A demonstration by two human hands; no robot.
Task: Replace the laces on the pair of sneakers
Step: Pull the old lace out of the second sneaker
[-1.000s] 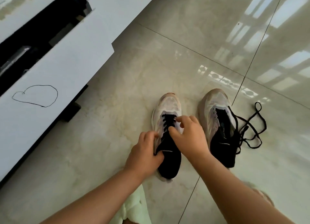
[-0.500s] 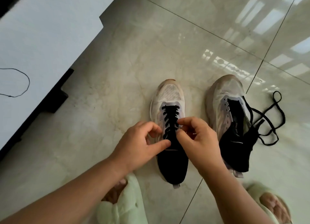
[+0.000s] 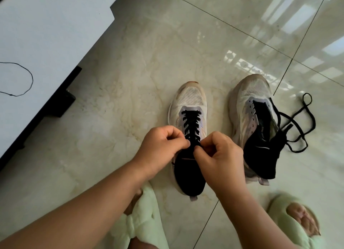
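Two white mesh sneakers with black collars stand side by side on the tiled floor. The left sneaker is laced with a black lace. My left hand and my right hand meet over its tongue, fingers curled, each pinching the lace near the top eyelets. The lace ends are hidden under my fingers. The right sneaker has empty eyelets on its near side, and a loose black lace spills from it onto the floor to the right.
A white cabinet on black feet runs along the left, with a thin black cord on its top. My feet in pale green slippers are at the bottom, the other slipper at the bottom right. Glossy floor tiles extend ahead.
My view has tilted down and closer, showing the slippers. Both hands have drawn together over the left sneaker's tongue and their fingers have curled tighter on the lace.
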